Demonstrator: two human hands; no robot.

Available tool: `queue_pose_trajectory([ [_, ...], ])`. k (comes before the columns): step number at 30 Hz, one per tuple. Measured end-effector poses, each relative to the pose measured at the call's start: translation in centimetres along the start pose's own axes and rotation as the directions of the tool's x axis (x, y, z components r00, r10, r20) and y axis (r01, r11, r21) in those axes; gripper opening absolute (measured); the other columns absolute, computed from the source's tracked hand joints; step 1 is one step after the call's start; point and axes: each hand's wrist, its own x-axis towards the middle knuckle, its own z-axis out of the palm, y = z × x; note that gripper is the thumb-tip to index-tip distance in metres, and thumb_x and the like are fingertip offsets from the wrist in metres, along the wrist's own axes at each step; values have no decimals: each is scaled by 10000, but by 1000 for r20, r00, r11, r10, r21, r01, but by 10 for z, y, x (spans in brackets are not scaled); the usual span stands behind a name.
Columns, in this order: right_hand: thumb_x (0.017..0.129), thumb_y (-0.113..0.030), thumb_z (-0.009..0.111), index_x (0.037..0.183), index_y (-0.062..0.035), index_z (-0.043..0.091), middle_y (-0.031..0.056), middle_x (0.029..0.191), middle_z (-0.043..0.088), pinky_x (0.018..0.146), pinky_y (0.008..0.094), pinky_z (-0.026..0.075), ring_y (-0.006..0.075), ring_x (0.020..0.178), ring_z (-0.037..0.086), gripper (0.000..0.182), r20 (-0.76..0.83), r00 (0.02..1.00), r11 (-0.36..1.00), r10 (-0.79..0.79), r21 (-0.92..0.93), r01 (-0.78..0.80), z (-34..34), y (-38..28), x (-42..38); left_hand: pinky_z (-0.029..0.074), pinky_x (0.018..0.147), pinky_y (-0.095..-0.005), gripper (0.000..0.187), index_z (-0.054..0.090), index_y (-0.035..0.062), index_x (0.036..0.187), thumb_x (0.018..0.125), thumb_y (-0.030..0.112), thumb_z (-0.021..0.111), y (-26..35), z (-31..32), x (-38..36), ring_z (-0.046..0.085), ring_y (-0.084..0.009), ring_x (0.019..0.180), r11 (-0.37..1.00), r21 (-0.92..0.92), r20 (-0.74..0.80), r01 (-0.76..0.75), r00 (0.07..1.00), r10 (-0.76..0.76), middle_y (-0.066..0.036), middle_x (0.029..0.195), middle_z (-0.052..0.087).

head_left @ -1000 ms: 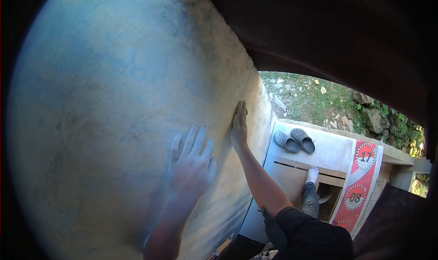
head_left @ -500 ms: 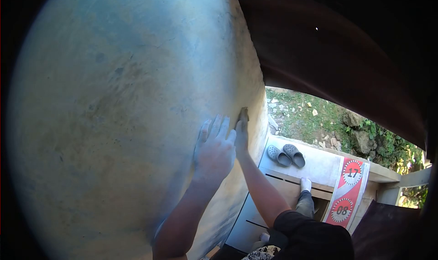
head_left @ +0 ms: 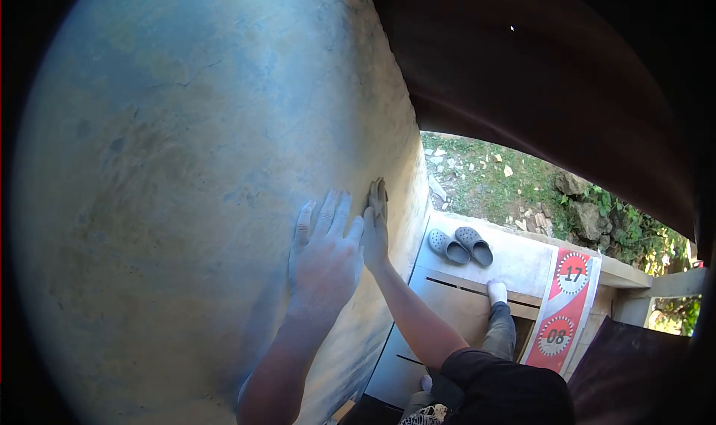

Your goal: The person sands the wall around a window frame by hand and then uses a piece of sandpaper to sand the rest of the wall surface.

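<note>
A large pale plastered wall [head_left: 186,171], stained and dusty, fills the left and centre of the head view. My left hand [head_left: 324,255] lies flat on it with its fingers apart and holds nothing. Just to its right, my right hand [head_left: 376,227] presses against the wall near its right edge. Its fingers are close together around something thin and brownish, too small to make out. Pale dust coats my left hand.
Grey clogs [head_left: 462,247] stand on a white ledge below right, near a socked foot [head_left: 497,291]. A red and white strip [head_left: 563,305] reads 17 and 08. Dark cloth [head_left: 537,59] hangs at upper right. Grass [head_left: 492,179] and rocks [head_left: 589,220] lie beyond.
The view has shifted, and the wall marks and both hands appear farther left in it. Both hands are still against the wall. The brownish thing at my right fingers shows more.
</note>
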Motion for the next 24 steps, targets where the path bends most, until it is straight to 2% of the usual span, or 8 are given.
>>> queue_pose_trajectory([
  [4,1160,-148,342,1660,-50,362,159,1784,175,1331,401,137,326,1650,128,510,88,993,997,-74,-21,76,7,39,-19,146,1306,-507,433,688,171,1365,969,348,686,-1,4,0,313,-210,1590,1000,24,-2,9,1000,-9,-87,1639,480],
  [6,1166,-167,336,1656,-41,365,165,1780,181,1329,392,149,316,1649,134,507,-19,1000,984,6,177,-2,3,60,-2,143,1307,-506,429,688,174,1365,973,349,682,0,1,2,312,-209,1590,1000,15,6,24,1000,-24,-86,1640,478],
  [11,1165,-180,343,1656,-40,363,175,1771,206,1323,406,175,337,1638,170,511,-72,996,989,61,137,-51,-5,30,29,132,1309,-507,425,690,181,1361,976,361,672,1,11,1,307,-205,1593,994,109,-2,10,1000,-10,-76,1644,474],
  [14,1158,-193,374,1656,-29,357,182,1769,209,1318,430,183,372,1627,189,524,-13,999,999,-31,10,31,5,-4,7,124,1310,-510,437,694,185,1358,958,361,692,2,13,3,302,-197,1596,981,194,-6,9,1000,-8,-62,1649,472],
  [16,1150,-202,396,1658,-42,363,188,1767,215,1307,441,202,398,1618,200,533,42,959,955,-279,-94,282,9,7,-17,124,1309,-510,435,701,189,1346,941,349,710,2,16,3,298,-189,1599,990,141,-17,32,999,-30,-45,1654,470],
  [20,1152,-194,389,1656,-62,381,185,1764,226,1303,436,198,378,1623,191,521,-55,980,980,-189,-76,185,5,47,-7,126,1308,-505,428,704,199,1333,932,346,723,1,15,3,297,-181,1598,987,160,-10,21,1000,-19,-29,1657,468],
  [22,1155,-187,382,1647,-71,406,181,1760,237,1305,438,184,363,1621,196,506,-160,981,991,110,89,-96,-2,59,31,130,1306,-502,420,710,209,1317,923,353,731,1,12,4,297,-176,1598,989,143,16,36,999,-39,-20,1658,468],
  [24,1157,-188,379,1646,-70,406,178,1759,240,1307,438,174,355,1619,200,504,-169,975,985,141,123,-121,-3,62,61,130,1306,-503,419,713,212,1313,918,352,736,2,10,5,299,-175,1597,990,138,17,41,999,-44,-18,1659,467],
])
